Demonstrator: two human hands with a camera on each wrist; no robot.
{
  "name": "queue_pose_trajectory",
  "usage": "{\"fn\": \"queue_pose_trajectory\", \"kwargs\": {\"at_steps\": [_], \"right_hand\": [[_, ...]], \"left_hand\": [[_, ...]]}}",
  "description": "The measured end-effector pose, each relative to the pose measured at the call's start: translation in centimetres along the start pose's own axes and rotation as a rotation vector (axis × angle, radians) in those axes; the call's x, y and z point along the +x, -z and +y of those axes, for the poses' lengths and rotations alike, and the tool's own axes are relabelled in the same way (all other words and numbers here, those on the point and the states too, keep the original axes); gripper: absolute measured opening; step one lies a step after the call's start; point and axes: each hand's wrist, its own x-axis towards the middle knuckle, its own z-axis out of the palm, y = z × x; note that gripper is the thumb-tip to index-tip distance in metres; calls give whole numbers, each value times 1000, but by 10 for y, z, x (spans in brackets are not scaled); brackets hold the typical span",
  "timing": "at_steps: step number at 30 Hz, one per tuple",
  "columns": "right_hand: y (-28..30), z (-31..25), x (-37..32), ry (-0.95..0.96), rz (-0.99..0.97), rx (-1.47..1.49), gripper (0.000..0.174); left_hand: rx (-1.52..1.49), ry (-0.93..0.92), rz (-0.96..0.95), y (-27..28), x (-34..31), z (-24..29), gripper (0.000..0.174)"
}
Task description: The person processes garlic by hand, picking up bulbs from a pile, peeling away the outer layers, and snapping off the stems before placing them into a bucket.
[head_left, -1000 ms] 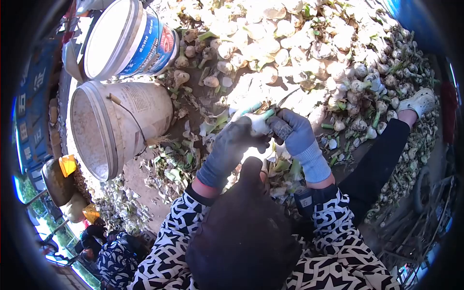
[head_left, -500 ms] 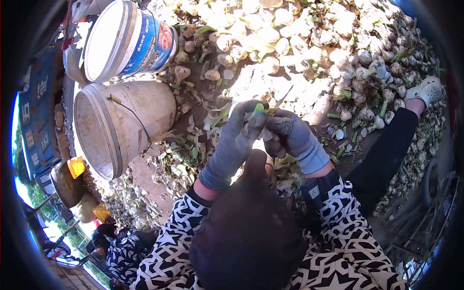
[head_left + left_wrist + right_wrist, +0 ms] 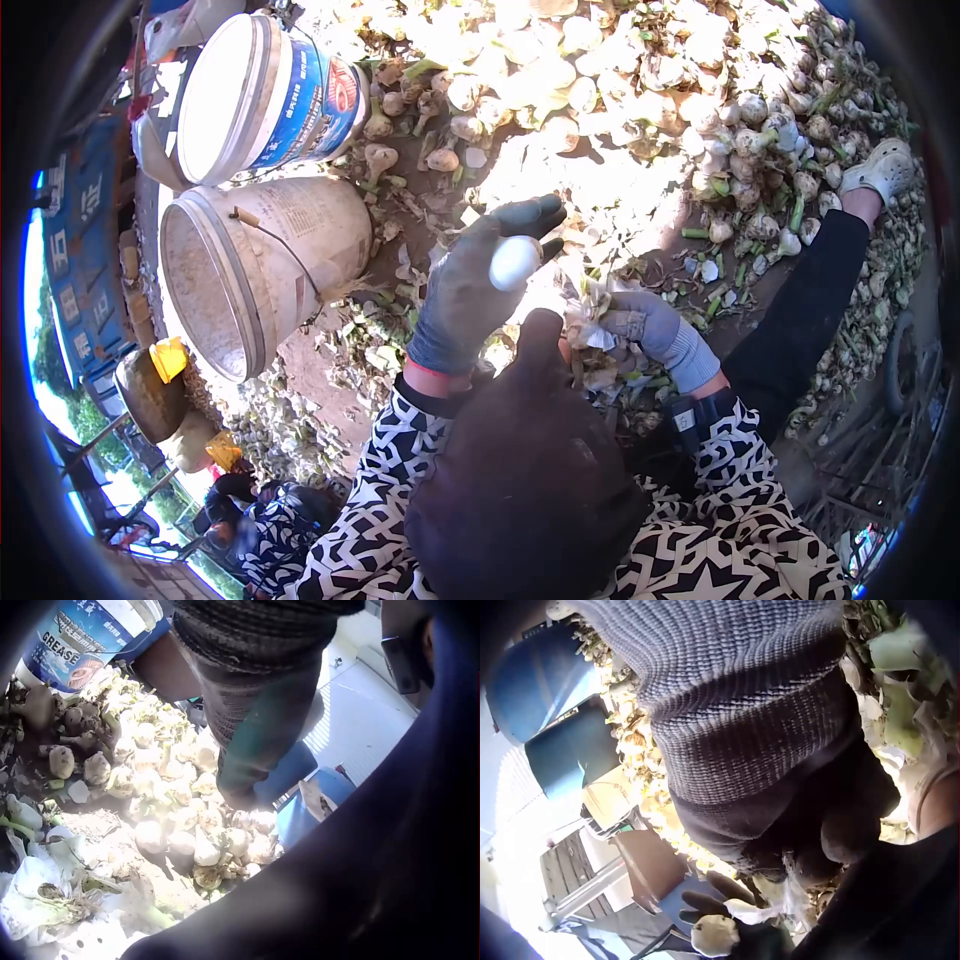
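In the head view, my gloved left hand [image 3: 465, 285] has its fingers stretched out, with a smooth white garlic bulb [image 3: 514, 263] lying against it. The right wrist view also shows this bulb [image 3: 715, 935], with dark glove fingers extended behind it. Lower and to the right, my gloved right hand [image 3: 655, 335] pinches dry, papery garlic skin [image 3: 590, 308]. Pale shreds of that skin [image 3: 780, 896] hang from its fingertips in the right wrist view. The left wrist view has the left glove [image 3: 262, 727] over the garlic heap, bulb hidden.
A large heap of garlic bulbs [image 3: 700, 110] spreads ahead and right. Two buckets lie tipped at left: a dusty white one [image 3: 300, 235] and a blue-labelled one [image 3: 305, 105]. Peelings [image 3: 375, 345] litter the ground. An outstretched leg [image 3: 800, 290] borders the right side.
The hands were together at the bulb and its green stalk. Now they are apart: the left has moved left with a cleaner white bulb, the right lower and rightward with loose skin.
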Motion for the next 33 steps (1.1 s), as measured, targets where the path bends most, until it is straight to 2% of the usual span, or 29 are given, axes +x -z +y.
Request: {"fn": "queue_pose_trajectory", "kwargs": {"at_steps": [1, 2, 3, 4, 6, 7, 10, 11, 12, 13, 14, 16, 17, 18, 20, 21, 22, 24, 25, 26, 28, 29, 31, 33], "right_hand": [[-6, -10, -10, -82, -11, -175, 23], [-11, -15, -20, -165, -24, -351, 25], [-8, -13, -31, -40, -95, -93, 29], [-23, -29, -39, 23, -304, 278, 30], [-18, -26, -46, 211, -401, -28, 35], [-24, -29, -45, 96, -307, -392, 36], [-62, -41, -21, 291, 72, -1606, 18], [-63, -40, -13, 290, 77, -1608, 18], [-62, -37, -4, 389, 77, -1215, 15], [-63, -35, 4, 462, 71, -814, 18], [-70, -39, 8, 449, 67, -804, 18], [-84, -60, 13, 226, -107, -440, 26], [-90, -63, 17, 270, -100, -398, 31], [-93, -66, 19, 267, -92, -398, 31], [-99, -68, 22, 171, -35, -508, 31], [-105, -69, 20, 146, 33, -555, 33], [-108, -68, 18, 141, 35, -553, 33], [-111, -66, 14, 88, 51, -380, 32], [-111, -65, 13, 90, 54, -380, 32], [-110, -64, 11, 59, 37, -290, 30], [-108, -60, 9, 29, 18, -199, 29], [-106, -58, 8, 47, 22, -160, 28], [-88, -50, 12, 74, 4, -189, 27], [-77, -45, 11, 72, 67, -232, 27]], "left_hand": [[-47, 10, -3, 0, 1, 3, 46], [-41, 9, -2, 2, 2, 3, 46], [-381, 37, 48, 4, 5, 1, 47], [-720, 63, 100, 6, 6, 1, 48], [-716, 48, 147, 6, 4, 3, 51], [-691, 37, 120, 8, 4, -1, 52], [-715, 29, 15, 16, 9, -7, 55], [-502, -26, -38, 18, 9, -8, 55], [-289, -81, -81, 19, 7, -10, 54], [-101, -96, -32, 10, 4, -1, 55], [-101, -83, -21, 7, -1, 5, 55], [79, 59, 45, 2, -1, 19, 57], [386, -6, -21, -7, 2, 31, 58], [380, -2, -26, -7, 2, 29, 58], [178, -26, -54, -11, 3, 32, 56], [438, -61, -24, -16, -1, 39, 52], [435, -57, -24, -14, -3, 34, 52], [147, 83, 0, -11, -4, 24, 46], [276, 116, 16, -13, -4, 29, 44], [276, 116, 13, -9, -6, 23, 44], [662, 7, 63, -2, -8, 15, 40], [663, 6, 64, -5, -9, 19, 40], [377, -166, -52, -16, -8, 33, 38], [340, -124, 1, -13, -8, 33, 37]]}}
